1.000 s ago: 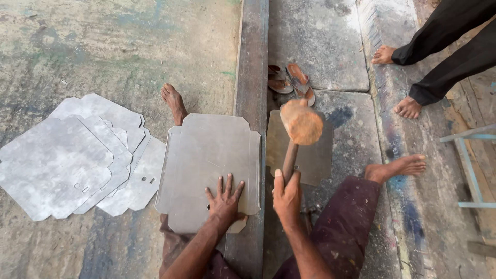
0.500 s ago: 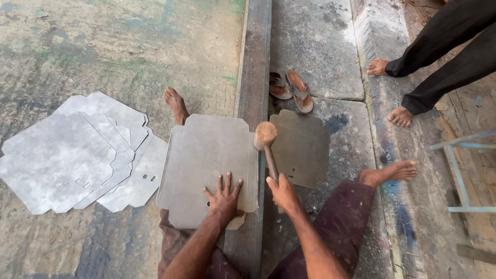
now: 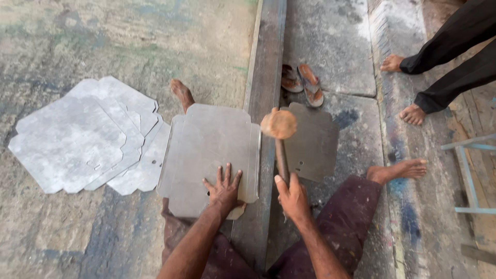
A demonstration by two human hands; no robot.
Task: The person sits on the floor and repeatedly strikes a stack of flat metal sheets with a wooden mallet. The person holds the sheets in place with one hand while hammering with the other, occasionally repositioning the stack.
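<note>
Grey metal sheet [image 3: 206, 150] lies across the steel beam [image 3: 266, 77], left hand [image 3: 223, 192] pressing flat on it, fingers spread; right hand [image 3: 292, 196] clenched around the wooden mallet [image 3: 279, 135], head raised.

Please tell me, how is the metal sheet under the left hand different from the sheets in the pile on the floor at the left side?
The metal sheet lies alone across the steel beam, pressed flat by the left hand; the pile of sheets lies on the bare floor, overlapped, touched by no hand. The single sheet looks smoother and darker; the pile looks paler and mottled. The right hand holds a mallet near the single sheet only. Both share notched corners.
</note>
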